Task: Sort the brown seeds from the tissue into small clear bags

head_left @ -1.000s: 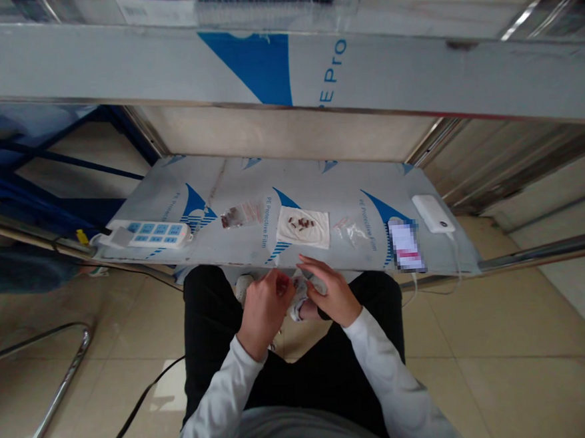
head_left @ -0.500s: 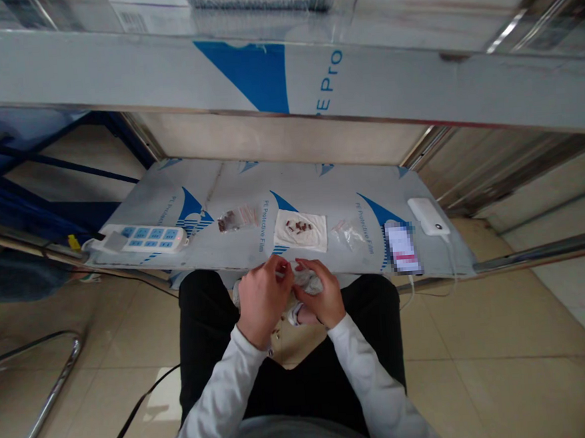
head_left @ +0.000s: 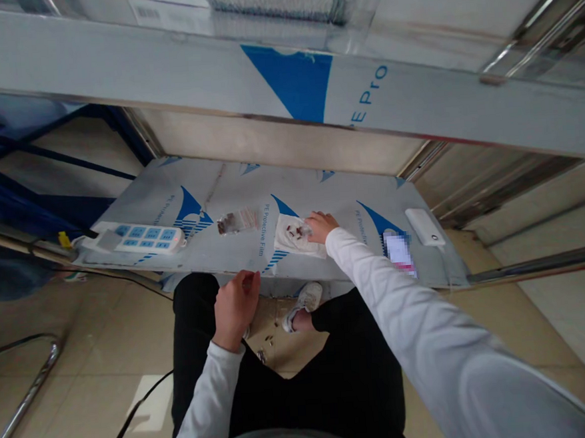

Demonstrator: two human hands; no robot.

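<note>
My left hand [head_left: 236,311] hovers over my left thigh in front of the shelf edge. Its fingers are curled together, and whatever they hold, if anything, is hidden. My right hand [head_left: 322,227] reaches over a white paper napkin [head_left: 285,244], its fingers partly spread and bent down at the right side of several small brown pieces [head_left: 293,232]. The fingertips touch or nearly touch these pieces; nothing is plainly held. To the left of the napkin lies a clear plastic bag [head_left: 237,221] with dark brown pieces inside.
A white power strip [head_left: 146,237] lies at the shelf's left end. A blurred-out phone [head_left: 399,253] and a white power bank [head_left: 425,227] lie at the right. Overhead, a film-covered beam [head_left: 162,71] crosses the view. Small bits [head_left: 262,354] lie on the floor between my feet.
My hands have parted. The right one has moved forward from my lap to the brown pieces, while the left has drawn slightly back and left. My forearm now covers the clear bag right of the napkin.
</note>
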